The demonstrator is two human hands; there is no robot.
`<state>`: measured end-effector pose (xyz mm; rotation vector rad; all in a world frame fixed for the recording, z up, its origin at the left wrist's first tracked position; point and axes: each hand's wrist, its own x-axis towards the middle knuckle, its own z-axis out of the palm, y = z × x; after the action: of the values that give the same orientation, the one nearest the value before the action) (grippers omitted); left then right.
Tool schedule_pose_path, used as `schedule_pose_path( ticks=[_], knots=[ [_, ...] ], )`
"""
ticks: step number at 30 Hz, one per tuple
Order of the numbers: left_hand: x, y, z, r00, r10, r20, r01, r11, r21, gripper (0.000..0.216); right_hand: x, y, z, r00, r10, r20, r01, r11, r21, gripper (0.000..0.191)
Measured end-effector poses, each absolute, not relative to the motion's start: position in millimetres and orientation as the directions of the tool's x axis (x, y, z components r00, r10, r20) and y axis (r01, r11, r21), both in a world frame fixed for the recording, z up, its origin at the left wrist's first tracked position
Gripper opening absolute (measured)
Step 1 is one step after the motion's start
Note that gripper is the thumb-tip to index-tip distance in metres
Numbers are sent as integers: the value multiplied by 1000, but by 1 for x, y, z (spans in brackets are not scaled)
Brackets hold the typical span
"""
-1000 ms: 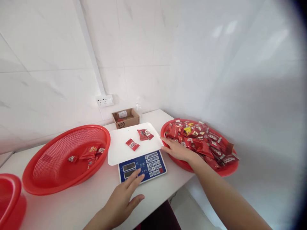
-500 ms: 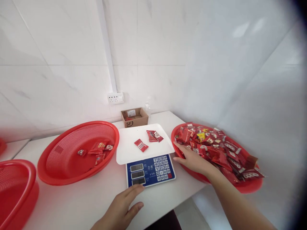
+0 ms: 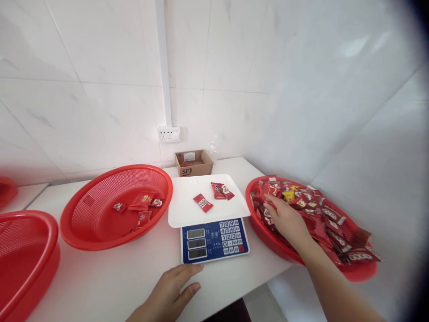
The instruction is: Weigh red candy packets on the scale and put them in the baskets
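Observation:
My right hand (image 3: pixel 286 219) reaches into the red basket (image 3: pixel 358 271) on the right, which is heaped with small wrapped snack packets (image 3: pixel 313 223). Its thumb and fingers close around a red snack packet (image 3: pixel 272 204), of which only a little shows. My left hand (image 3: pixel 177 286) rests on the table by the front edge of the digital scale (image 3: pixel 214 241), fingers stretched out and holding nothing. On the scale's white tray (image 3: pixel 182 210) lie a single red packet (image 3: pixel 203 202) and, further right, two overlapping packets (image 3: pixel 222 191).
Left of the scale stands a red mesh basket (image 3: pixel 90 210) with several packets in it. Another red basket (image 3: pixel 50 228) sits nearer at the left edge. Behind the scale are a small cardboard box (image 3: pixel 197 169) and a clear bottle (image 3: pixel 213 150), close to the tiled wall.
My right hand has moved from the basket's rim in over the packets, and its fingers have closed. The view has shifted slightly left. My left hand stays by the scale.

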<state>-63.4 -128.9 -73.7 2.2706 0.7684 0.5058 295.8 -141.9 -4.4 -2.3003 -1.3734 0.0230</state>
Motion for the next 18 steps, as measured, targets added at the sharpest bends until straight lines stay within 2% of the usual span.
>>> schedule_pose_path(
  ticks=[3, 5, 8, 12, 18],
  knots=[
    [-66, -128, -75, 729, 668, 148, 394, -587, 707, 31, 281, -129, 6, 426, 844, 326, 868, -280, -409, 46],
    [-67, -127, -74, 712, 683, 162, 399, -583, 708, 31, 262, -117, 13, 329, 880, 342, 901, -184, -393, 44],
    [-68, -127, -69, 702, 687, 190, 393, -595, 701, 30, 232, -97, 17, 193, 946, 262, 937, -99, -334, 45],
    [-73, -130, -64, 692, 695, 194, 412, -601, 685, 29, 212, -80, 12, 95, 988, 120, 957, -58, -284, 57],
    [-88, -130, -72, 663, 730, 165, 462, -573, 677, 29, 219, -80, 11, 141, 982, 127, 925, -85, -370, 59]
  ],
)
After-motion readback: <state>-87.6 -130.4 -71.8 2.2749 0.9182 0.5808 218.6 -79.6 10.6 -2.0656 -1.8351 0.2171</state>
